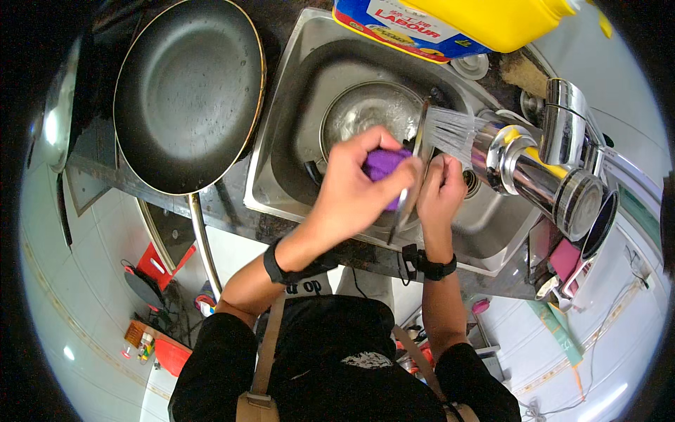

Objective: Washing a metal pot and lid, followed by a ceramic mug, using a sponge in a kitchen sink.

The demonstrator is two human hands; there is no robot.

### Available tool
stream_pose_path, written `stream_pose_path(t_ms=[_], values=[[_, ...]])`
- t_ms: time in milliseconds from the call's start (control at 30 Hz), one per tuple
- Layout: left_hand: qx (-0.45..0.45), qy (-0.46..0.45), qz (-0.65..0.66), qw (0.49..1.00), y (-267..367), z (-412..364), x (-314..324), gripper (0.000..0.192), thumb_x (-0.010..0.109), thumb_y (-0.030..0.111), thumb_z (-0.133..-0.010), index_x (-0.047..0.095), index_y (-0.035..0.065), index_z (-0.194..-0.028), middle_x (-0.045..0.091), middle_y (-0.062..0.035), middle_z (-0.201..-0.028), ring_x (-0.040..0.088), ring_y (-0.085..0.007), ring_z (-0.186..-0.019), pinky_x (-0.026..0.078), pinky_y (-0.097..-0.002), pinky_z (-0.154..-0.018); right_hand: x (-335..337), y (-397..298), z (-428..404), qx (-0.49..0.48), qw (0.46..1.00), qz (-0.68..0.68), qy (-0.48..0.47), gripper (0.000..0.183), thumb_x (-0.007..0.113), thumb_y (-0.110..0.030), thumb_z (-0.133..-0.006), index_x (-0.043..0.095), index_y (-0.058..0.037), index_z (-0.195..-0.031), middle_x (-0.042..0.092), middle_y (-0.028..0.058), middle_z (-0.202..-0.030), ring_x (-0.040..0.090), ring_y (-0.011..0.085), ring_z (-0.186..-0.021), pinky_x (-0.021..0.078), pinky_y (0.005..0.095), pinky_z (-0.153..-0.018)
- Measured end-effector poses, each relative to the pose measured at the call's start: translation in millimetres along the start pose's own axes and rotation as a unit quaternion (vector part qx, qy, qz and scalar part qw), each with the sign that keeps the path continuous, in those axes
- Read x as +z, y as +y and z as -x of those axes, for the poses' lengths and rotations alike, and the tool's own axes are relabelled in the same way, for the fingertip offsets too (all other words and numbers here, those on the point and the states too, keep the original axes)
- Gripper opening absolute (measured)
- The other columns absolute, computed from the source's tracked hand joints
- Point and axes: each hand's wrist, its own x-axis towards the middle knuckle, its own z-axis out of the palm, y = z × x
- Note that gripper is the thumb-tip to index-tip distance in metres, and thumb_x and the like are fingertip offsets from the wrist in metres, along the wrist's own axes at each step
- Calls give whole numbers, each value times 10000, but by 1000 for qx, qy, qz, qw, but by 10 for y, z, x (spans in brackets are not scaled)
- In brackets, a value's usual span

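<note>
My left hand (pixel 350 192) grips a purple scrubbing cloth or sponge (pixel 387 164) and presses it to the near face of a thin, metal-rimmed lid-like piece (pixel 420 138). That piece is tilted up almost edge-on over the sink, so its full shape is hidden. On its other side, my right hand (pixel 440 184) has its fingers curled at the edge, seemingly holding it. A wide spray of water (pixel 452 129) from the chrome faucet (pixel 501 153) strikes its upper part. Below, a round steel vessel (pixel 337 108) with water in it lies in the stainless steel sink (pixel 282 126).
Left of the sink, a large dark frying pan (pixel 198 100) rests with its handle (pixel 199 237) jutting past the counter edge. A yellow detergent jug (pixel 506 24) with a printed label stands behind the sink. The drain (pixel 471 183) shows beside my right hand.
</note>
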Motion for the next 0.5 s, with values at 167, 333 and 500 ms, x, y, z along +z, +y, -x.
stream_pose_path(t_ms=[167, 333, 500], values=[[120, -12, -63, 991, 11, 157, 231, 219, 762, 121, -848, 574, 8, -860, 534, -21, -763, 473, -68, -715, 411, -240, -634, 83, 313, 7, 105, 992, -35, -59, 203, 562, -141, -961, 643, 11, -1068, 634, 98, -896, 581, 184, -826, 466, 352, -740], [91, 20, -52, 994, -15, 42, 337, 210, 741, 149, -886, 588, 6, -866, 531, -20, -730, 461, -64, -683, 402, -247, -600, 122, 451, 38, 202, 961, -176, -71, 256, 636, -154, -948, 693, -37, -1168, 712, 125, -1098, 647, 230, -981, 497, 403, -859], [55, 20, -61, 996, -6, -90, 312, 245, 714, 208, -930, 583, 18, -849, 503, 21, -641, 427, -41, -604, 374, -248, -529, 108, 174, 24, 171, 968, -180, -24, 265, 670, -105, -930, 696, -14, -1177, 717, 109, -1151, 651, 189, -1049, 502, 349, -923]])
